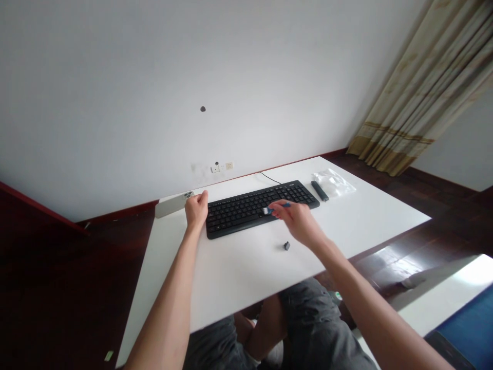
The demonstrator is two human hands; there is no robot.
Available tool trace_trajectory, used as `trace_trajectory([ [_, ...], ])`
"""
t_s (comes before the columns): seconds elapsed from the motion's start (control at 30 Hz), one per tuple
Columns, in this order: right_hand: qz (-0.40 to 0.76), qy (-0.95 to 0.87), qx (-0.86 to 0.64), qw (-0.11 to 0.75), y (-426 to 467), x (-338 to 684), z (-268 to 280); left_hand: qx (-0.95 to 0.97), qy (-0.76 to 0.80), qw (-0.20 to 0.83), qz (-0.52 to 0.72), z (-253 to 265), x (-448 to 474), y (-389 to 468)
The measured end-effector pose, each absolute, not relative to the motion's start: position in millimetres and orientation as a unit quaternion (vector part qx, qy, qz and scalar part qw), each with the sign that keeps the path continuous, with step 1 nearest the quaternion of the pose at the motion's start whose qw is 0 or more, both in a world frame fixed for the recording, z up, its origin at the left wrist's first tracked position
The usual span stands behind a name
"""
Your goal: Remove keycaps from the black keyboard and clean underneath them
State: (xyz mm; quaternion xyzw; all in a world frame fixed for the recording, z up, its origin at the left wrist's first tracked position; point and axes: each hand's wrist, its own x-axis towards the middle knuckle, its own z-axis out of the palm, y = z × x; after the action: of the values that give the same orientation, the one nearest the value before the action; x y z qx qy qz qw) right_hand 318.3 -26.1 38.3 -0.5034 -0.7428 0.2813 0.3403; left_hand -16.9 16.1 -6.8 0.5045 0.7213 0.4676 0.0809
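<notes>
A black keyboard (pixel 246 209) lies on the white table (pixel 239 272), its cable leading off toward the back. My left hand (pixel 196 209) is closed at the keyboard's left end, thumb uppermost; the other fingers are partly hidden. In a pinch, my right hand (pixel 295 218) holds a small brush (pixel 266 210) with a blue handle and pale bristles. The bristles are over the front rows of keys, right of the keyboard's middle. A small dark keycap (pixel 286 246) sits on the table in front of the keyboard, below my right hand.
To the right of the keyboard are a dark stick-shaped object (pixel 319 190) and a clear plastic bag (pixel 334 183). A pale phone (pixel 171 205) with camera lenses lies behind my left hand. Wall sockets (pixel 222 167) sit behind the table; a curtain (pixel 419 92) hangs at right.
</notes>
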Motion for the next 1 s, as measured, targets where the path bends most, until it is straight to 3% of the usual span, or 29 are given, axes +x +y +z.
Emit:
trace_trajectory([
  [0.17,0.293,-0.789,-0.453,0.295,-34,266,31,0.506,0.712,0.073,0.481,-5,-16,17],
  [0.47,0.099,-0.670,-0.673,0.298,4,407,27,0.513,0.694,0.077,0.499,-9,-16,18],
  [0.63,0.202,-0.725,-0.554,0.356,-14,350,40,0.507,0.700,0.084,0.495,-4,-12,16],
  [0.8,0.285,-0.794,-0.433,0.317,-35,271,33,0.505,0.706,0.087,0.490,2,-11,13],
  [1.0,0.165,-0.723,-0.594,0.312,-15,368,9,0.504,0.693,0.084,0.509,-5,-16,15],
])
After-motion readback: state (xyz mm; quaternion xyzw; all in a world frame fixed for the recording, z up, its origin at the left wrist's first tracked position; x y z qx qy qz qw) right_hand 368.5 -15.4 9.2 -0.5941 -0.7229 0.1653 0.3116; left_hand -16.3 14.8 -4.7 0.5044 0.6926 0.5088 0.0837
